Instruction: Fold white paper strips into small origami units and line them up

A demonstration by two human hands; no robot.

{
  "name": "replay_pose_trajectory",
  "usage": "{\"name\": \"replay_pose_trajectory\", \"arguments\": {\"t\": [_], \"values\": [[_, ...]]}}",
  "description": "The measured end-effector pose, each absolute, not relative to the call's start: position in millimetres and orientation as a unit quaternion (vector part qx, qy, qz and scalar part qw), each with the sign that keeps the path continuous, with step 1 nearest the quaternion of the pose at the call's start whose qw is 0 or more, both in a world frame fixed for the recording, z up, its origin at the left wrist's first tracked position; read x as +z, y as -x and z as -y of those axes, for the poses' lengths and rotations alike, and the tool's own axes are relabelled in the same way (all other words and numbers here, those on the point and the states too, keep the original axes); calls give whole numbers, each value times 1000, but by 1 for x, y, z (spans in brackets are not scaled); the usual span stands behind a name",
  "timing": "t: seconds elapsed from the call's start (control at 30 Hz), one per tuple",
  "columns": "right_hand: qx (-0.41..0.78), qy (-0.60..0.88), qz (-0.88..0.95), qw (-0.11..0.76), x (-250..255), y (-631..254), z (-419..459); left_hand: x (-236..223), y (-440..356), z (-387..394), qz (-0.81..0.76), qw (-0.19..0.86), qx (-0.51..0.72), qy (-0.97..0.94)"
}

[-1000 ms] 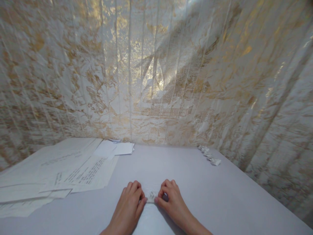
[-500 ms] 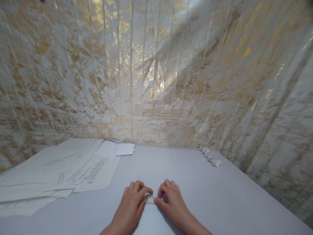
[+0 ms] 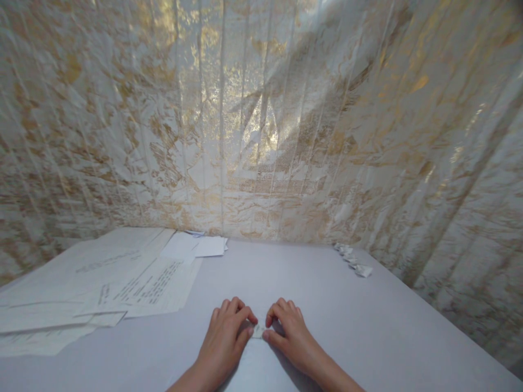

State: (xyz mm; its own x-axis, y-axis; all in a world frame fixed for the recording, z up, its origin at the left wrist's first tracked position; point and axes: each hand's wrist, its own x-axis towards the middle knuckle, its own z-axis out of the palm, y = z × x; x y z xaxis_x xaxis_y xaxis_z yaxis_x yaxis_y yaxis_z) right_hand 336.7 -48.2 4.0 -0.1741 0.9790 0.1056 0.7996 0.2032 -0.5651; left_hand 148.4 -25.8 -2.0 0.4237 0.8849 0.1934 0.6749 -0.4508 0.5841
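Two bare hands and forearms show from the bottom edge. The left hand (image 3: 224,342) and right hand (image 3: 289,336) wear no gloves, rings or watch. No sleeves reach the wrists. Fingernails are short and unpainted.

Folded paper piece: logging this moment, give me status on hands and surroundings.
Left hand and right hand both pinching small folded paper piece on table. Printed sheets left, folded pieces far right; both apart from hands.

On a pale table (image 3: 368,326), the left hand (image 3: 226,340) and right hand (image 3: 288,335) pinch a small folded paper (image 3: 258,330) between their fingertips. Printed sheets (image 3: 122,277) lie to the left, and small folded pieces (image 3: 353,260) sit by a gold-patterned curtain (image 3: 261,120).
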Motion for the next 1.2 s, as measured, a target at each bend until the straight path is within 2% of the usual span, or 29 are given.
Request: {"name": "replay_pose_trajectory", "arguments": {"t": [0.2, 0.37, 0.63, 0.83, 0.97, 1.07, 1.2], "values": [[259, 565, 751, 224, 7, -352, 45, -2, -147, 26, -478, 221, 245, -814], [306, 504, 756, 283, 5, -362, 45, -4, -144, 24, -466, 229, 249, -817], [196, 513, 796, 253, 2, -332, 50, -10, -145, 22, -441, 236, 269, -823], [169, 525, 794, 256, -2, -326, 49, -17, -148, 25, -428, 265, 312, -806], [190, 503, 792, 290, -2, -329, 50, -16, -153, 35, -411, 323, 363, -772], [228, 489, 763, 357, -1, -329, 48, -12, -156, 40, -395, 382, 395, -736], [321, 444, 711, 441, -3, -330, 46, -8, -157, 36, -357, 518, 451, -633]]}}
